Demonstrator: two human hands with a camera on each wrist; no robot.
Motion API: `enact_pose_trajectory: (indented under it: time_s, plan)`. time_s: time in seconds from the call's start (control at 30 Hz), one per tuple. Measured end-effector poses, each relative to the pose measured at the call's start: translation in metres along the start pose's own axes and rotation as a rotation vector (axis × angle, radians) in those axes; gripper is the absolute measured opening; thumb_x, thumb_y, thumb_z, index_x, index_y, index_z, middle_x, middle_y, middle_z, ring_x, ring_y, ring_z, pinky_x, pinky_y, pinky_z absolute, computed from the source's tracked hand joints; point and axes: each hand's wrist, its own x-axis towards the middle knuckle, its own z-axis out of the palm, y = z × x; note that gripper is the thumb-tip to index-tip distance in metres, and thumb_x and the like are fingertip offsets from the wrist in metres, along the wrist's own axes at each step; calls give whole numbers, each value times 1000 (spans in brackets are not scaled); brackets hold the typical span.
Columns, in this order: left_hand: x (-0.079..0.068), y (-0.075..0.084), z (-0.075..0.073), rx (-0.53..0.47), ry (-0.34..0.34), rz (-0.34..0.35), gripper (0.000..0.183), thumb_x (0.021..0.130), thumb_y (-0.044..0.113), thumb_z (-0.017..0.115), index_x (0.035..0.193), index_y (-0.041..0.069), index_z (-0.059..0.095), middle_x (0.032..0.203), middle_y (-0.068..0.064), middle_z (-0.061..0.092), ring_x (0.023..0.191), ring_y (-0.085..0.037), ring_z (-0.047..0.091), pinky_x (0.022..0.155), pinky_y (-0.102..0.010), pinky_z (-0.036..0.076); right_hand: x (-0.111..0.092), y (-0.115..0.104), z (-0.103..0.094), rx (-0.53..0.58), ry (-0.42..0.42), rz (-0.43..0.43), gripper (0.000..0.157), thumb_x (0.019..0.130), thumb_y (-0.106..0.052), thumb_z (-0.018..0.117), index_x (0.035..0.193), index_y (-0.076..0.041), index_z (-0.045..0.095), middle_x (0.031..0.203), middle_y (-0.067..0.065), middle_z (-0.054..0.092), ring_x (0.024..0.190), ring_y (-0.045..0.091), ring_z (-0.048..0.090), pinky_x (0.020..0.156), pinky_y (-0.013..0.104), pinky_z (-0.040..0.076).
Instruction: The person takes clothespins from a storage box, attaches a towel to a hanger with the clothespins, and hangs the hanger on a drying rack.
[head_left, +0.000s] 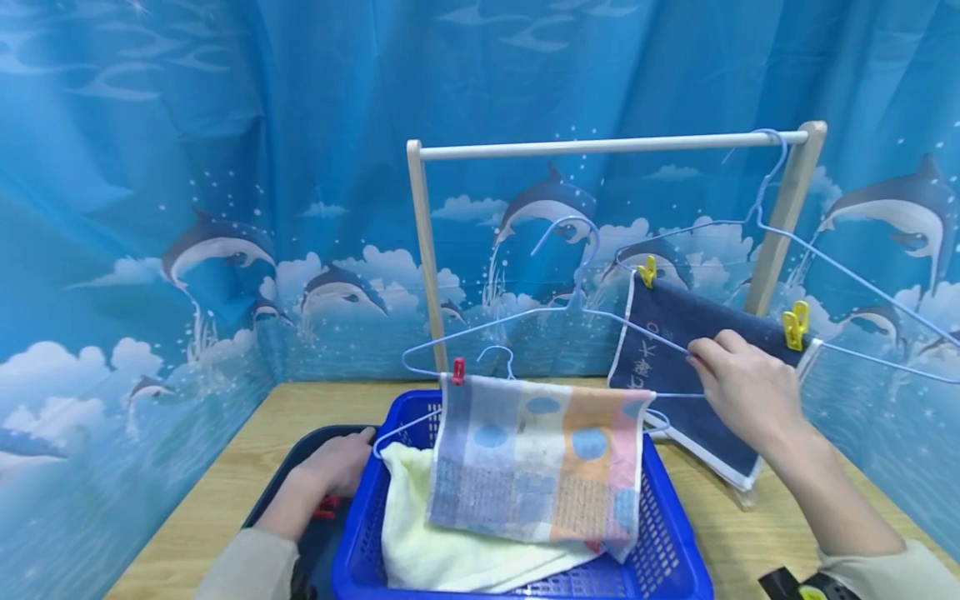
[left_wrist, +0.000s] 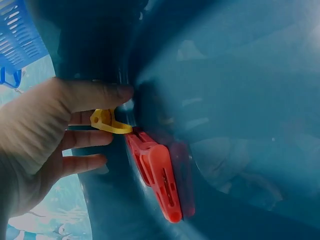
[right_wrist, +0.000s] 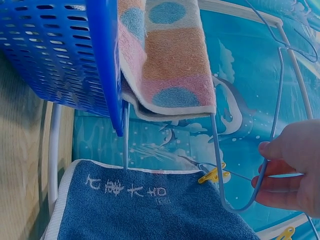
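Note:
My right hand (head_left: 753, 387) grips the right arm of a blue hanger (head_left: 517, 315), holding it up over the blue basket. A small patterned towel (head_left: 540, 458) hangs over its lower bar, with a red clothespin (head_left: 458, 371) at the upper left corner. In the right wrist view, the right fingers curl round the hanger's wire near its bent end. My left hand (head_left: 337, 467) reaches into a dark basin (head_left: 322, 550). In the left wrist view, a yellow clothespin (left_wrist: 107, 121) sits between its thumb and fingers, seemingly pinched, beside a red clothespin (left_wrist: 159, 175).
A blue basket (head_left: 671, 533) on the wooden table (head_left: 217, 475) holds a pale yellow towel (head_left: 465, 550) and another hanger (head_left: 405, 427). Behind stands a rack (head_left: 615, 147), where a hanger (head_left: 847, 271) carries a navy towel (head_left: 690, 367) with yellow clothespins (head_left: 795, 325).

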Motion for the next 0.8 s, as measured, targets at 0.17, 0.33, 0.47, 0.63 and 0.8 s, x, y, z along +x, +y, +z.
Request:
enact_pose_trajectory:
  time_s: [0.17, 0.33, 0.47, 0.63, 0.8]
  plan:
    - [0, -4, 1, 9, 46, 9, 20, 78, 30, 66, 81, 10, 70, 118, -20, 55, 100, -37, 57, 83, -47, 45, 0, -1, 0, -4, 2, -1, 13, 74, -4, 73, 86, -5, 67, 72, 7, 56, 51, 23, 51, 35, 33, 33]
    - [-3, -7, -2, 22, 101, 27, 12, 74, 28, 69, 77, 17, 68, 109, -16, 56, 87, -33, 59, 75, -45, 47, 0, -2, 0, -6, -5, 4, 13, 74, -4, 73, 86, -5, 67, 72, 7, 56, 50, 22, 50, 35, 33, 33]
    - [-3, -10, -8, 4, 146, 34, 21, 71, 21, 72, 91, 16, 68, 98, -9, 51, 73, -24, 54, 65, -41, 45, 0, -2, 0, -1, 3, -3, 13, 74, -4, 73, 86, -5, 67, 72, 7, 56, 50, 22, 50, 35, 33, 33]
    - [-3, -15, -17, -26, 196, 34, 17, 70, 18, 75, 81, 15, 64, 94, -8, 46, 71, -19, 50, 63, -38, 45, 1, -2, 0, -4, 6, -7, 13, 74, -4, 72, 86, -5, 67, 72, 8, 55, 50, 22, 50, 36, 32, 34]
    - [-5, -18, -25, -65, 238, 36, 13, 75, 15, 75, 84, 12, 66, 98, -12, 48, 81, -23, 53, 70, -40, 46, 1, -2, 0, -6, -5, -2, 12, 75, -4, 71, 86, -5, 66, 71, 8, 55, 50, 21, 49, 36, 31, 33]
